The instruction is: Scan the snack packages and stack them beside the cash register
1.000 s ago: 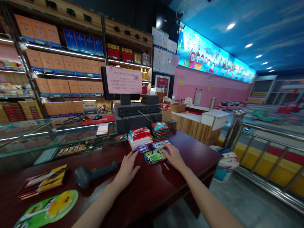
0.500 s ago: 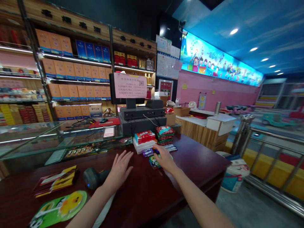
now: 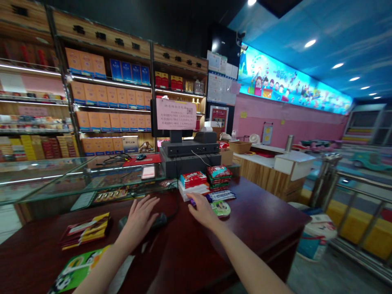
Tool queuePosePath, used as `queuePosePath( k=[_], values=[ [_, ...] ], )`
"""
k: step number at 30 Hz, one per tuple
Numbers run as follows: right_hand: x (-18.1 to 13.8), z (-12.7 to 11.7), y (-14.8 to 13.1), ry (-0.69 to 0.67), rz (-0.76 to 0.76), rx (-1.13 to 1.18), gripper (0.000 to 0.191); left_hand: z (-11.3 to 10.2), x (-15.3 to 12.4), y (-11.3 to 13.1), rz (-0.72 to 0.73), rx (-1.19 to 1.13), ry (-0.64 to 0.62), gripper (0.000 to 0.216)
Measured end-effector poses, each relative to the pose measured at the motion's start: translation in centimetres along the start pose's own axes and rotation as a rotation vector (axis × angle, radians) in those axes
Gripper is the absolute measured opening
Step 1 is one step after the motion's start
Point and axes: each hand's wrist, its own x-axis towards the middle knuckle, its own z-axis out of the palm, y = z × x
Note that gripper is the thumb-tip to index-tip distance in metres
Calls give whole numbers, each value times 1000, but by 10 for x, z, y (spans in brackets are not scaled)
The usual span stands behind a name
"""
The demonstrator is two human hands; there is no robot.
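My left hand (image 3: 141, 216) is open, fingers spread, above a dark handheld barcode scanner (image 3: 159, 221) and hiding part of it; whether they touch cannot be told. My right hand (image 3: 203, 211) has thumb and forefinger closed around the end of a purple packet (image 3: 192, 202) lying on the dark red counter (image 3: 171, 253). Beside that hand lies a green panda-patterned packet (image 3: 222, 208), partly covered. A blue and white packet (image 3: 223, 195) is just behind. Red packets (image 3: 193, 178) on a white box (image 3: 191, 191) and a stack of red and green packets (image 3: 219, 177) stand beyond.
Yellow and maroon packets (image 3: 87, 230) and a green lollipop packet (image 3: 78, 267) lie at the left. Behind are a glass display case (image 3: 122, 179) and a monitor with a pink notice (image 3: 176, 114). A white bucket (image 3: 317, 237) stands beyond the counter's right edge.
My left hand has moved left over the scanner. The right hand has shifted left from the panda packet onto the purple one. The view has turned slightly left.
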Motion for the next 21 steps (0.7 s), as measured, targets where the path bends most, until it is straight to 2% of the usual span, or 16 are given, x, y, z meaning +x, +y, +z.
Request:
queuePosePath(
  k=[9,21],
  values=[
    [11,27,-25,-51,-54,57,52,-16,-14,-30,-73,32,19,40],
    [18,63,-45,-119,-97,139,51,-39,-33,-54,-218,59,23,37]
  ],
)
